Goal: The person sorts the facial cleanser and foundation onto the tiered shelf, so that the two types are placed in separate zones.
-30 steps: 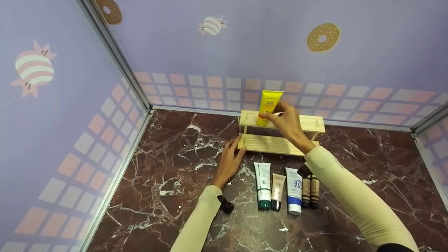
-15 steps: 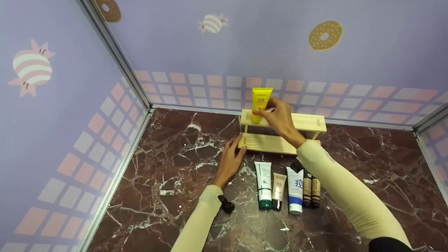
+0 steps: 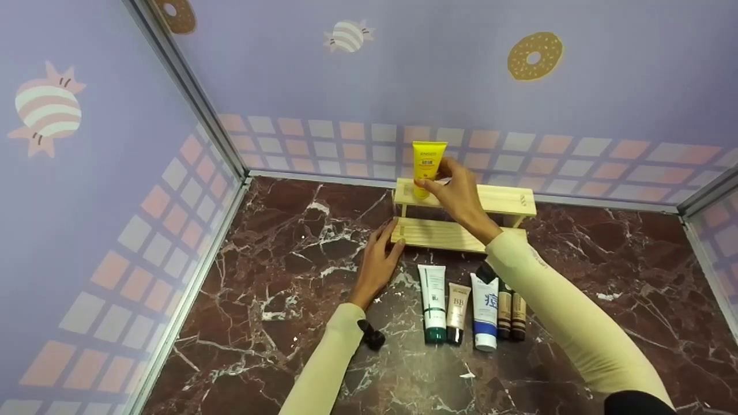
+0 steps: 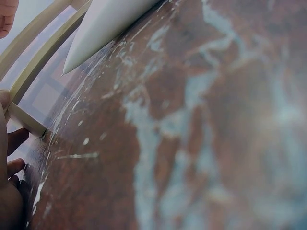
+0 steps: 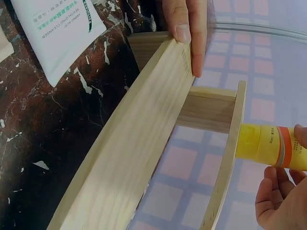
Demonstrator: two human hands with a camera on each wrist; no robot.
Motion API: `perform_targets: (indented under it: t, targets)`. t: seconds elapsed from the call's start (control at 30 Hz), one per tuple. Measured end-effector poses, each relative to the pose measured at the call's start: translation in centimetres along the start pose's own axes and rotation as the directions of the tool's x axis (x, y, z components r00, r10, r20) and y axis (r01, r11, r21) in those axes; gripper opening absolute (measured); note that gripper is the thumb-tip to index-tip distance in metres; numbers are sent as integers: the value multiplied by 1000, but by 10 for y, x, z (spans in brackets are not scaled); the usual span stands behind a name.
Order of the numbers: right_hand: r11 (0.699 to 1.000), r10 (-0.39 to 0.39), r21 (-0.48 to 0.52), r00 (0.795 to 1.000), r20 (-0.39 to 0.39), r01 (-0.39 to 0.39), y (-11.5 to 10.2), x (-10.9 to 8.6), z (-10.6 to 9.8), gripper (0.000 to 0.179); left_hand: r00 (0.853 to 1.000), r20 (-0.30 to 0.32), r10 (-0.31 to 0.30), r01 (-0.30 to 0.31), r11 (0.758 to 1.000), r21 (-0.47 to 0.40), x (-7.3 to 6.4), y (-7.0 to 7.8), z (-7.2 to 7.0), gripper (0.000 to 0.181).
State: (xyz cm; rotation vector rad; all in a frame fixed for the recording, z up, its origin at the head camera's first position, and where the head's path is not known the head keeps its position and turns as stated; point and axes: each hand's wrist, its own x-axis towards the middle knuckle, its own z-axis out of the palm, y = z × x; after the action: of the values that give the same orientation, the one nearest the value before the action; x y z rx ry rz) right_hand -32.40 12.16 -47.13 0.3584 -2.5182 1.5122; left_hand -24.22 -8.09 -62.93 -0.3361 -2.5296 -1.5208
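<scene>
Touching the lower left end of the wooden stand [image 3: 441, 235] with nearly straight fingers of the left hand [image 3: 377, 262]. Pinching the yellow tube [image 3: 428, 158], cap down at the stand's upper left, with closed-in fingers of the right hand [image 3: 459, 189].

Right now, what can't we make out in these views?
Head: upper ends of brown tubes, behind the right sleeve.
Head: top corner of blue-and-white tube, behind black wrist camera.
Right wrist: far end of yellow tube, cut off by right edge.
Left wrist: most of left hand, cut off by left edge.
</scene>
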Motion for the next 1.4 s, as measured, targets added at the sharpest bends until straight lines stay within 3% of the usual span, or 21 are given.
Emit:
perform_targets:
  t: [0.47, 0.83, 1.03, 1.4]
  targets:
    - [1000, 20, 15, 999, -37, -19, 11, -29, -52, 35, 1000, -28, 4, -4, 1000, 5, 1, -3, -4, 61]
    - [995, 97, 26, 994, -57, -96, 28, -65, -97, 39, 997, -45, -57, 58, 998, 25, -1, -5, -11, 66]
    - [988, 151, 38, 984, -98, -148, 42, -87, -120, 43, 998, -48, -51, 52, 998, 30, -1, -6, -8, 68]
    - [987, 143, -44, 975, -171, -153, 61, -126, -158, 41, 998, -35, -56, 57, 998, 18, 2, -1, 1, 69]
